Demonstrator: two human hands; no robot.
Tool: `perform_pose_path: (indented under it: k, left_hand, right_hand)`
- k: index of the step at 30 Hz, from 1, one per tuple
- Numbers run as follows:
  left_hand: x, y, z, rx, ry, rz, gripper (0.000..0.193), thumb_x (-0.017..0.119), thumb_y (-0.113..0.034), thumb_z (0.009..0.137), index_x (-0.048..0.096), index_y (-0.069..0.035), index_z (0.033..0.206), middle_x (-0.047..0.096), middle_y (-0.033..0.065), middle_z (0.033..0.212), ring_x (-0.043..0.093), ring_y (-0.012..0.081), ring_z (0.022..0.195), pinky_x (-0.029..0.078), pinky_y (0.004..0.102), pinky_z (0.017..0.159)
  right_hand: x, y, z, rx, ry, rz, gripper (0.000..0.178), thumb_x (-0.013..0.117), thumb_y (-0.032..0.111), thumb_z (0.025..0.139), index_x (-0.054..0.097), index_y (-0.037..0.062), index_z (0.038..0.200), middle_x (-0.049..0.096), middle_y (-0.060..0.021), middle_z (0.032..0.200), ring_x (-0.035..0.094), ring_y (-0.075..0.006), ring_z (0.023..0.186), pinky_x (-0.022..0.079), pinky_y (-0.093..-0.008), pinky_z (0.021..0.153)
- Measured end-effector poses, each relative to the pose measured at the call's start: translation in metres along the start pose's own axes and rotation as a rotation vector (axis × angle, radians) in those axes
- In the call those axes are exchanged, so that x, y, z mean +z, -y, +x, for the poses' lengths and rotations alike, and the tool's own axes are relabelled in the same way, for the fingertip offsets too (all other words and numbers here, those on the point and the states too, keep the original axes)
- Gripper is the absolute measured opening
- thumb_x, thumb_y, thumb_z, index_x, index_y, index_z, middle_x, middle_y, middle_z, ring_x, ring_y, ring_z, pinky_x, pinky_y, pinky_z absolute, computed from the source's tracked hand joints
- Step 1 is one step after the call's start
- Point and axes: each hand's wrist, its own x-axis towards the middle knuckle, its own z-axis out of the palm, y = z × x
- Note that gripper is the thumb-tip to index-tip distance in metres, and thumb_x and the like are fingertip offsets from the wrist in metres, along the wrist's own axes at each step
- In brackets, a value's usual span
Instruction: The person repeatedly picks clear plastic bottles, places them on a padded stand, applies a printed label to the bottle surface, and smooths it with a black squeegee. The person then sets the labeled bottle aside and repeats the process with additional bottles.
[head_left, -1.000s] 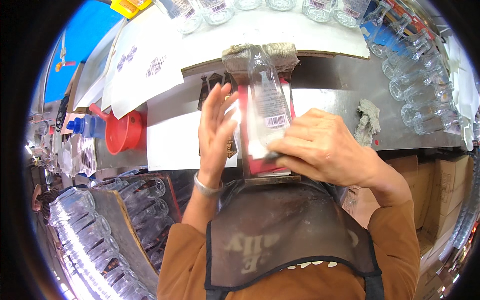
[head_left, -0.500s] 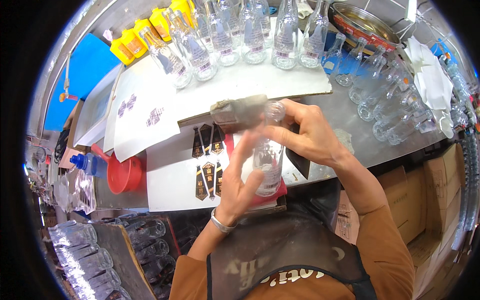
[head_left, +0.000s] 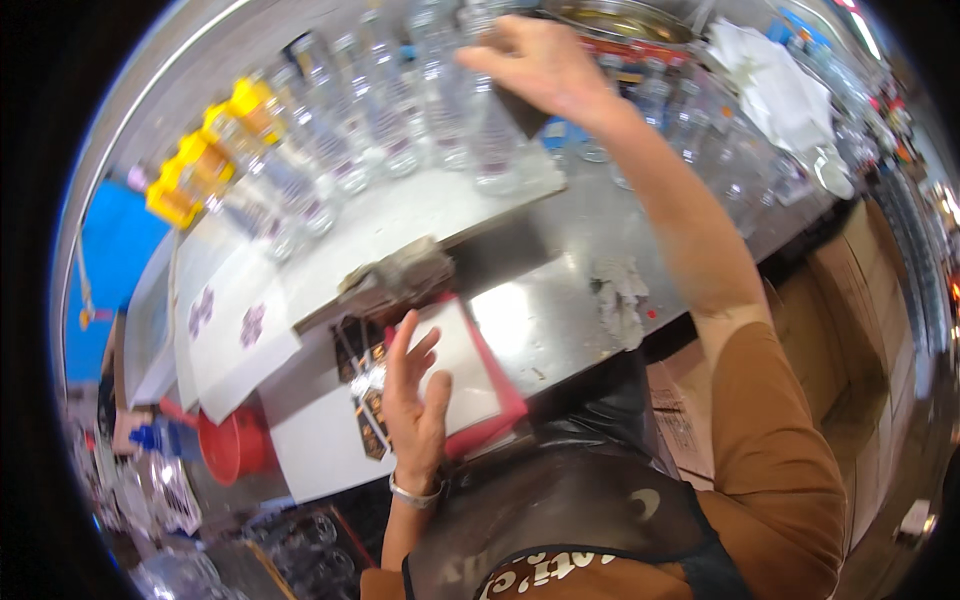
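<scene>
At the right end of a row of clear glass bottles, my right hand (head_left: 540, 68) reaches far forward and closes around the upper part of a glass bottle (head_left: 493, 150). This bottle stands upright on the white board (head_left: 400, 205). A dark flat piece (head_left: 522, 112) shows beneath that hand; its kind is unclear. My left hand (head_left: 415, 415) hovers with fingers apart and nothing in it, over a white pad with red edges (head_left: 465, 375). Beside it lie black-and-gold labels (head_left: 362, 375). A folded grey cloth (head_left: 400, 275) rests at the board's front edge.
Yellow bottles (head_left: 210, 150) stand behind the board's left side. More glass bottles (head_left: 690, 130) stand and lie at the right, near white paper (head_left: 770, 80). A red dipper (head_left: 235, 445) sits at left. A crumpled whitish rag (head_left: 620, 295) lies on the metal table.
My right hand has moved forward to the bottle row. The bottle that was between my hands over the pad is gone from there. My left hand is now apart from it; the view has shifted.
</scene>
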Motion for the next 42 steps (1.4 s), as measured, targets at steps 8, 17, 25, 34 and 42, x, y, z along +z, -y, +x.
perform_pose_path:
  k: [8,17,25,34,42]
  left_hand:
    - [0.008,0.001,0.002,0.009,0.02,0.082,0.065,0.063,-0.029,0.099,0.038,-0.001,0.152,0.047,0.0151,0.152,0.058,0.0278,0.127,0.045,0.0409,0.105]
    - [0.018,-0.001,-0.005,-0.024,0.058,0.059,0.061,0.063,-0.011,0.096,0.04,-0.003,0.152,0.048,0.0147,0.151,0.059,0.0282,0.126,0.046,0.0393,0.104]
    - [0.015,-0.018,0.024,0.289,0.127,0.364,0.081,0.078,-0.014,0.081,0.04,0.0,0.151,0.053,0.0176,0.145,0.056,0.0286,0.128,0.044,0.0377,0.106]
    - [-0.003,0.036,0.02,-0.234,-0.023,-0.315,0.068,0.053,-0.029,0.105,0.021,0.003,0.156,0.045,0.0233,0.148,0.054,0.0308,0.129,0.044,0.0414,0.106]
    - [0.003,0.018,0.001,0.044,-0.258,0.19,0.061,0.059,-0.014,0.101,0.033,0.008,0.152,0.043,0.0199,0.152,0.048,0.0253,0.135,0.04,0.0372,0.111]
  right_hand:
    - [-0.063,-0.05,-0.045,0.137,-0.28,-0.342,0.058,0.066,0.055,0.087,0.069,0.0084,0.123,0.069,-0.0162,0.121,0.067,-0.0342,0.109,0.051,-0.0401,0.096]
    - [-0.093,-0.112,-0.133,0.319,0.147,-0.706,0.027,0.069,0.026,0.088,0.063,0.0017,0.098,0.069,-0.0188,0.099,0.066,-0.0366,0.096,0.052,-0.048,0.082]
    - [-0.046,0.039,-0.102,-0.088,0.305,0.07,0.034,0.075,0.029,0.089,0.066,0.0021,0.107,0.067,-0.0072,0.074,0.062,-0.0124,0.066,0.046,-0.0276,0.063]
    - [0.075,0.048,-0.147,0.185,0.403,0.56,0.044,0.062,0.032,0.1,0.063,-0.0028,0.126,0.073,-0.007,0.103,0.061,-0.0076,0.079,0.05,-0.0235,0.071]
    - [0.099,0.062,-0.244,0.47,0.596,0.781,0.048,0.059,0.03,0.103,0.056,-0.0036,0.138,0.07,-0.0104,0.115,0.059,-0.0082,0.073,0.051,-0.0258,0.069]
